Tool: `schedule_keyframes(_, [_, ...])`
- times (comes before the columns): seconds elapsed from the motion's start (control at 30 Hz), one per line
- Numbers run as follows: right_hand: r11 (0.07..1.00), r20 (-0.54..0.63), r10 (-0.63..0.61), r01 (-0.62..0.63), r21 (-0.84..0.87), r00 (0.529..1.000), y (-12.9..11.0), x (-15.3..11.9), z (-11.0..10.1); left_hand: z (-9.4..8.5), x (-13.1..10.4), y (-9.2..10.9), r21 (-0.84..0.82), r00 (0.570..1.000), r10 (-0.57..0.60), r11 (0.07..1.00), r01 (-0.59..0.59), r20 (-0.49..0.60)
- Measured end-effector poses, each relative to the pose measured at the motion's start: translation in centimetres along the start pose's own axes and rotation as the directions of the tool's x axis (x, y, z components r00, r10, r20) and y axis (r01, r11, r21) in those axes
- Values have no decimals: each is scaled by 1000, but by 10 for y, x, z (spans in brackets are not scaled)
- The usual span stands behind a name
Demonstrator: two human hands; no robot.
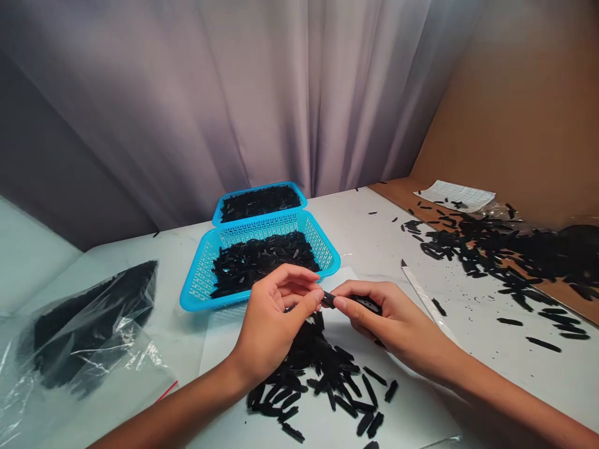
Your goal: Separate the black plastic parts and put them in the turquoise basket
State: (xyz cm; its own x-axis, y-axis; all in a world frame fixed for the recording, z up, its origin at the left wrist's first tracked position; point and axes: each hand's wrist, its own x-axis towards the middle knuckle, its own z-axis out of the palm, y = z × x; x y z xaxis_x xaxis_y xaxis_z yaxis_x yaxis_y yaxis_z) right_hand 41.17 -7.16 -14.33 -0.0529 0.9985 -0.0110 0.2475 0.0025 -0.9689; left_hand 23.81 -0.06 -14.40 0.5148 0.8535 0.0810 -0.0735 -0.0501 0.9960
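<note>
Between my two hands is a small black strip-shaped piece point(329, 300). My left hand point(281, 308) pinches one end of it between thumb and fingertips. The thumb and index finger of my right hand point(379, 312) grip its other end, and more black pieces point(367, 304) sit in that palm under the curled fingers. Below both hands, a loose pile of similar black pieces point(322, 355) lies on a white sheet point(219, 349). Just beyond them stands a blue plastic basket point(196, 274) partly filled with the same pieces.
A second blue basket point(299, 194) of black pieces stands behind the first. At left lies a clear plastic bag point(103, 324) with black contents. On the right are a craft knife point(423, 293), many scattered black pieces point(505, 249), cardboard point(515, 125) and a gridded paper point(453, 194). A grey curtain point(262, 93) hangs behind.
</note>
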Motion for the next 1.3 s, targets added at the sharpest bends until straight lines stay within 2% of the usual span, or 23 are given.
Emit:
schedule_keyframes(0.17, [999,-5,45,-45,4,999,-1,0,-1,2,-3,0,17,999,0,1000,1,-47])
schedule_keyframes(0.4, [999,27,39,-38,-19,999,1,2,-3,0,-2,-2,-45,996,-85,995,85,4])
schedule_keyframes(0.7, [988,15,138,-138,65,990,6,0,-2,0,0,1,-44,995,-94,995,93,-20])
schedule_keyframes(0.9, [982,13,148,-149,116,989,7,0,-3,-1,0,2,-45,990,-137,990,135,-28])
schedule_keyframes(1.3, [977,-14,176,-173,127,984,8,0,-2,-1,-3,5,-23,991,-132,991,132,13])
